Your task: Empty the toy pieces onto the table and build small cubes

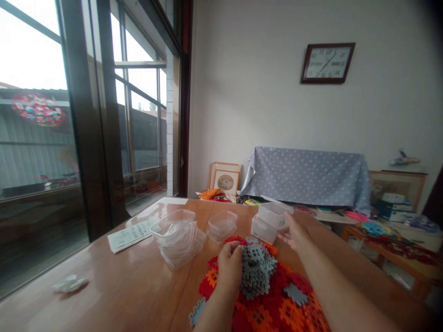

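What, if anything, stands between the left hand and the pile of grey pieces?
Nothing visible does. The left hand is right at the left edge of the grey pieces; whether its fingertips touch them is hard to tell. Red and orange pieces lie around the pile.

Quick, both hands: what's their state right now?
Left hand: fingers curled at the grey interlocking plastic pieces; whether it grips one cannot be told.
Right hand: holding the upper clear plastic container at its right end.
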`<action>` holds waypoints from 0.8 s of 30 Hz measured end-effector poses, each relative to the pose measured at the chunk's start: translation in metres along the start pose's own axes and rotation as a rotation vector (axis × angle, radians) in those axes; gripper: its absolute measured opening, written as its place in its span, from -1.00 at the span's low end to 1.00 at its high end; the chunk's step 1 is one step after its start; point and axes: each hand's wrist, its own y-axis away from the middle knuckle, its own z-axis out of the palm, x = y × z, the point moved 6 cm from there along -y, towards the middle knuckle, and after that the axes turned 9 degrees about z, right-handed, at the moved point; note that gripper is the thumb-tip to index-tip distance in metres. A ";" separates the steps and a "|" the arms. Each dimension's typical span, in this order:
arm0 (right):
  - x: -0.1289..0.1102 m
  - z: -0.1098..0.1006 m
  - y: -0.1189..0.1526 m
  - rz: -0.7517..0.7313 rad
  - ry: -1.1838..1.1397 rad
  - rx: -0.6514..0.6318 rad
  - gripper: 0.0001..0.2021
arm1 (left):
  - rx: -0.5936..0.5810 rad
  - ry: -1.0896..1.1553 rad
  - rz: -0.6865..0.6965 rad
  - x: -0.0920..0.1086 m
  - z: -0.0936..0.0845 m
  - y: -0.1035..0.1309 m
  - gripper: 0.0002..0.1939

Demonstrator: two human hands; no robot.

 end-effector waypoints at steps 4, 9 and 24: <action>0.006 0.002 -0.007 0.012 0.031 0.003 -0.51 | 0.009 -0.030 -0.003 -0.003 -0.001 -0.001 -0.61; 0.002 0.009 -0.008 -0.011 0.030 -0.054 -0.50 | 0.001 -0.060 0.002 -0.003 -0.001 -0.002 -0.60; 0.041 -0.037 0.049 -0.106 0.262 -0.080 -0.50 | 0.044 -0.417 0.173 0.031 -0.020 -0.012 -0.61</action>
